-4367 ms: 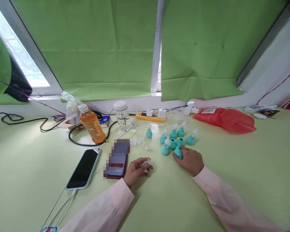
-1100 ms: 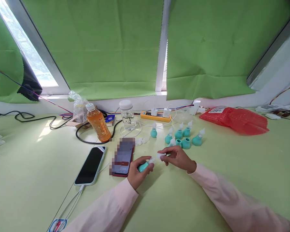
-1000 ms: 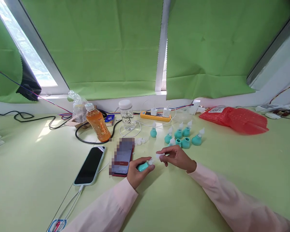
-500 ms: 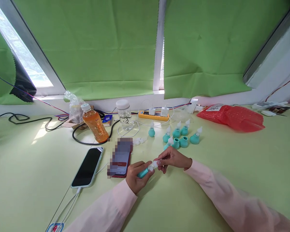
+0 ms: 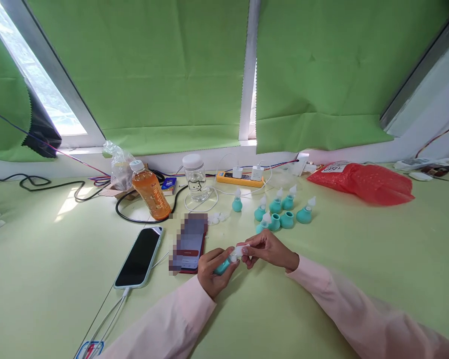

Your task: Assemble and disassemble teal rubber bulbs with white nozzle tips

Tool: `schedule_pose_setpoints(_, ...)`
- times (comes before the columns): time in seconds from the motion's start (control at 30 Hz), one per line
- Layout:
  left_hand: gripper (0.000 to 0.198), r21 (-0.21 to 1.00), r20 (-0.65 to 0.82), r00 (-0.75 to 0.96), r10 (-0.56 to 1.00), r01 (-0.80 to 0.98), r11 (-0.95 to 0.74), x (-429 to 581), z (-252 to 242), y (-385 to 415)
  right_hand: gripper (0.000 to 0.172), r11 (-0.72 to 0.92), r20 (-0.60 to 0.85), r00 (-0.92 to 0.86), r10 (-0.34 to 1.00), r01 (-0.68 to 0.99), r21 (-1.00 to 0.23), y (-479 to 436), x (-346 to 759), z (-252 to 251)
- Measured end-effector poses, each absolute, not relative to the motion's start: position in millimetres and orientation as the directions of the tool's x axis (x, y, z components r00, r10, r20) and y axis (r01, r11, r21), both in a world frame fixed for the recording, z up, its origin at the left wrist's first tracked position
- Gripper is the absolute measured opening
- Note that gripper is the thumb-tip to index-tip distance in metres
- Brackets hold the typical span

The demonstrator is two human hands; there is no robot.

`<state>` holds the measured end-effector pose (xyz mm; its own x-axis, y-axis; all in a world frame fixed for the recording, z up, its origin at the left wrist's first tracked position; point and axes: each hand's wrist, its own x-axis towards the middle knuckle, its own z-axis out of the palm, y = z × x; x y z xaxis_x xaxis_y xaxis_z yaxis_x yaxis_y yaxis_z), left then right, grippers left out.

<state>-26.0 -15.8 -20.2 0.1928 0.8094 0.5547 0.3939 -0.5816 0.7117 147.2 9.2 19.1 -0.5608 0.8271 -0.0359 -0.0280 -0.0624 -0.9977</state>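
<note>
My left hand is closed around a teal squeeze bulb, which lies tilted with its neck toward the right. A clear plastic nozzle sits at the bulb's neck, pinched between the fingertips of my right hand. My fingers partly cover the joint, so I cannot tell how firmly the two fit. Just beyond my right hand stand several teal bulbs with clear nozzles, and among them are two bulbs with bare round mouths. Another bulb with a nozzle stands apart to the left.
Loose clear pieces lie behind a red-edged phone. Left of it is a charging phone with cables. Farther back stand an orange drink bottle, a clear jar, a yellow power strip and a red plastic bag.
The view has shifted slightly, moving everything a little to the right. Both hands keep their grips on the bulb and nozzle; my right fingers have changed position slightly at the nozzle.
</note>
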Motion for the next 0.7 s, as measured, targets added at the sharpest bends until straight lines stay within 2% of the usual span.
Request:
schedule_pose_setpoints(0.1,0.028,0.745,0.485,0.247,0.839,0.386,-0.544,-25.9,-16.3,-14.1,0.033,-0.045,-0.052,-0.515,0.856,0.026,-0.999,7.5,149.3,22.5)
schedule_pose_setpoints(0.17,0.035,0.751,0.462,0.294,0.837,0.373,-0.545,-25.2,-12.3,-14.3,0.032,0.025,-0.012,-0.454,0.891,0.076,-0.997,7.6,150.9,31.4)
schedule_pose_setpoints(0.3,0.044,0.749,0.466,0.274,0.841,0.384,-0.54,-24.0,-8.5,-13.5,0.03,0.291,0.241,-0.217,0.946,0.243,-0.925,15.3,154.4,59.3)
schedule_pose_setpoints(0.4,0.035,0.749,0.481,0.241,0.843,0.386,-0.538,-24.3,-10.2,-10.7,0.029,0.492,0.507,-0.109,0.855,0.481,-0.726,28.9,155.2,74.0)
schedule_pose_setpoints(0.47,0.029,0.726,0.496,0.268,0.826,0.394,-0.564,-24.8,-11.6,-9.1,0.031,0.528,0.579,-0.162,0.799,0.651,-0.546,40.3,153.0,76.5)
schedule_pose_setpoints(0.53,0.023,0.681,0.523,0.299,0.798,0.418,-0.602,-25.1,-12.4,-8.4,0.033,0.48,0.534,-0.237,0.811,0.792,-0.378,51.8,148.8,74.3)
schedule_pose_setpoints(0.6,0.019,0.618,0.562,0.322,0.762,0.449,-0.645,-25.1,-12.9,-8.0,0.033,0.393,0.423,-0.272,0.865,0.889,-0.233,62.3,143.9,69.4)
schedule_pose_setpoints(0.7,0.017,0.51,0.601,0.378,0.704,0.498,-0.702,-24.9,-14.5,-6.7,0.033,0.301,0.307,-0.251,0.918,0.945,-0.13,73.5,139.3,61.2)
